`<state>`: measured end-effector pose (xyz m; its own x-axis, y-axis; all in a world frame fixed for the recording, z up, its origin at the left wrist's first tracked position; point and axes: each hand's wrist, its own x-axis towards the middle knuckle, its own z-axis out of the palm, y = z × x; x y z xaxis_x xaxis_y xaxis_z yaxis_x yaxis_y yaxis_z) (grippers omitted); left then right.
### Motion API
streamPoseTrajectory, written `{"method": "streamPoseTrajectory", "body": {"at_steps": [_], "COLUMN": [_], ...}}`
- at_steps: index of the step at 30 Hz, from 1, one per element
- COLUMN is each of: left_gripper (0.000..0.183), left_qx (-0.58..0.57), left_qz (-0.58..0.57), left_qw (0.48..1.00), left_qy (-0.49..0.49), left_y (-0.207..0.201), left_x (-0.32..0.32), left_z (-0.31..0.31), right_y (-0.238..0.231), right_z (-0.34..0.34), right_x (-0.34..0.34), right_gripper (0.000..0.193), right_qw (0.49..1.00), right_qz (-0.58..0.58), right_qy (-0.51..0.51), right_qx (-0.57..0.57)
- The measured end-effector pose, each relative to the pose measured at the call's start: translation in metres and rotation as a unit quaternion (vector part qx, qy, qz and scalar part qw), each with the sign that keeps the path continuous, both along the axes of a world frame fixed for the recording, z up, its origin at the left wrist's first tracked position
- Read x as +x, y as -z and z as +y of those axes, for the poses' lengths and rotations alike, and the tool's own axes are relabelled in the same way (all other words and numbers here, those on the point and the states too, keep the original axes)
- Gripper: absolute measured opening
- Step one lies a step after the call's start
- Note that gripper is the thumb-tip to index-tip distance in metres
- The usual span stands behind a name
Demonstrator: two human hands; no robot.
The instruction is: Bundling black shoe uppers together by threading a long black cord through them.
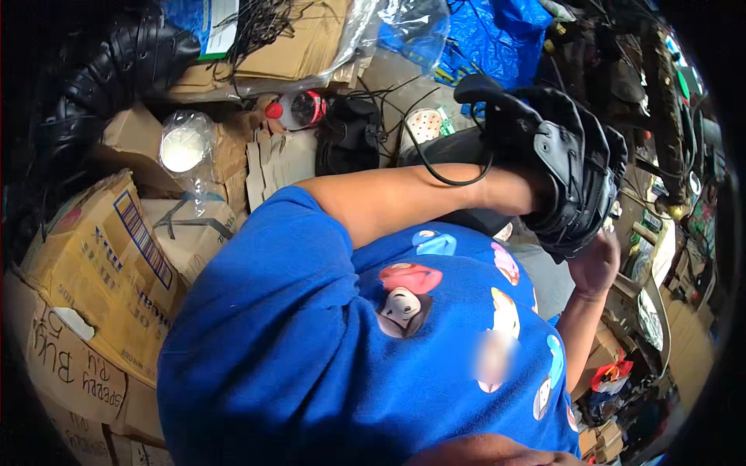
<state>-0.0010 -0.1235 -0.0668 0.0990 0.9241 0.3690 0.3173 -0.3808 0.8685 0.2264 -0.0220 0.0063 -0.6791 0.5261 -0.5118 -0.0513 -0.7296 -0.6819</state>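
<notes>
A black leather shoe (563, 155) with metal eyelets on a side flap is held up in front of my chest, at the upper right. My left forearm crosses from the left, and the left hand (536, 194) disappears into the shoe past the wrist, so its fingers are hidden. Against the shoe's lower right side, my right hand (597, 264) grips it, with the fingertips partly out of sight. A thin black cord (451, 182) loops over my left forearm. Left of the shoe stands another black shoe (350, 136).
Cardboard boxes (101, 272) pile up on the left, with black boots (101, 85) above them. Close by are a red-capped bottle (297, 109), tangled black laces (264, 31) on flat cardboard and a blue plastic bag (501, 35). Mixed clutter lines the right side.
</notes>
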Motion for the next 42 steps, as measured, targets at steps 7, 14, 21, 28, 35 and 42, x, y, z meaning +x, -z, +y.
{"method": "streamPoseTrajectory", "body": {"at_steps": [7,14,21,28,35,42], "left_gripper": [0.026,0.018,0.032,0.039,0.033,0.033], "left_qx": [-0.026,0.145,0.058,-0.081,-0.011,0.009], "left_qz": [0.018,0.256,0.025,-0.027,0.090,0.066], "left_qw": [0.999,0.956,0.997,0.984,0.986,0.994], "left_qy": [0.041,0.004,0.044,0.154,0.137,0.082], "left_y": [0.000,0.048,0.010,0.012,0.003,-0.031], "left_x": [-0.005,0.000,-0.024,-0.053,-0.049,-0.046], "left_z": [0.009,0.016,0.033,0.007,0.018,0.007], "right_y": [-0.005,0.002,0.004,0.006,0.001,0.017], "right_z": [0.006,0.001,-0.004,-0.009,-0.023,-0.011], "right_x": [-0.031,-0.046,-0.057,-0.072,-0.081,-0.071], "right_gripper": [0.081,0.075,0.082,0.084,0.082,0.068], "right_qw": [0.988,0.980,0.995,0.992,0.994,0.997], "right_qz": [0.060,0.108,0.017,0.021,-0.005,-0.021], "right_qy": [-0.128,-0.157,-0.009,-0.071,-0.087,-0.073], "right_qx": [-0.058,-0.052,-0.098,-0.103,-0.065,-0.034]}}
